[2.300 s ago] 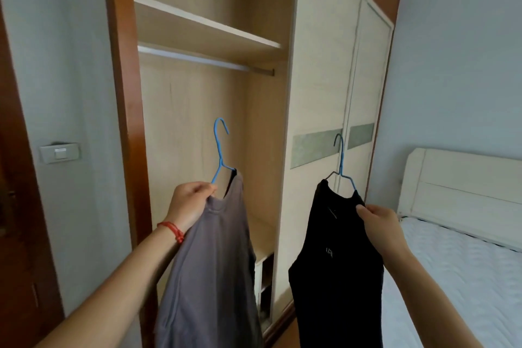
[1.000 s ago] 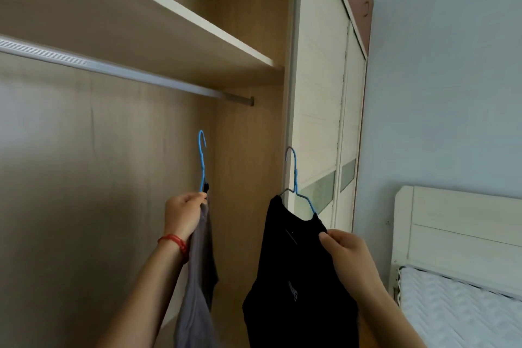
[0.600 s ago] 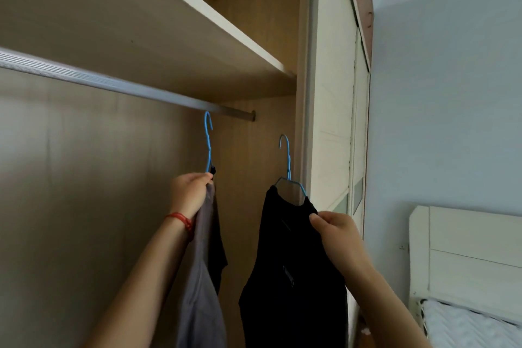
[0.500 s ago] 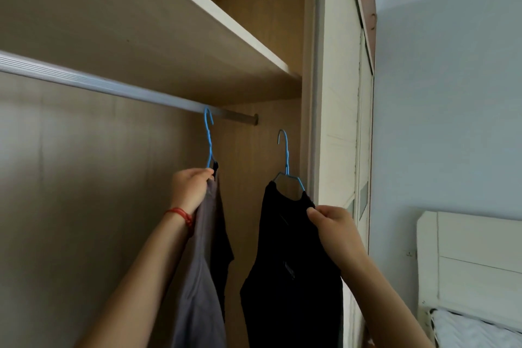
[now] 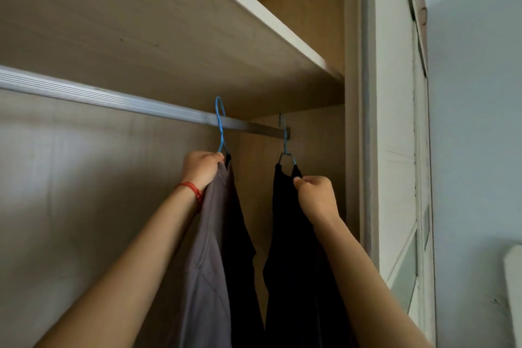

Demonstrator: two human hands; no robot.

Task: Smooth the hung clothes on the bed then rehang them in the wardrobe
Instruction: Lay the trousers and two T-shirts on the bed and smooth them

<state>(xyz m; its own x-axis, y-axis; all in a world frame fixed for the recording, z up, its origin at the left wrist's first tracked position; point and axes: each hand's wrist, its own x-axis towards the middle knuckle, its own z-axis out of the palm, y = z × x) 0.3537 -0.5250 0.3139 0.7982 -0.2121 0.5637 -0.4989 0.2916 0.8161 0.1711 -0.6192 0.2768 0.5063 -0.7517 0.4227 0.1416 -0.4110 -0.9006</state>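
Up inside the wardrobe, a metal rail runs from the left edge across to the side panel, just under a wooden shelf. Farthest left, the left hand, with a red string bracelet on its wrist, is curled tight around the neck of a blue wire hanger, right where the wire meets the collar. Above that hand the hanger's hook loops over the rail. Below and to the right of the hand hangs a grey garment, with a darker garment showing behind it. Further right, a second hanger has its hook up at the very end of the rail; whether it rests on the rail cannot be made out. A black garment hangs from it. The right hand sits just below and to the right of that hanger's neck, fingers clenched on the shoulder of the black cloth.
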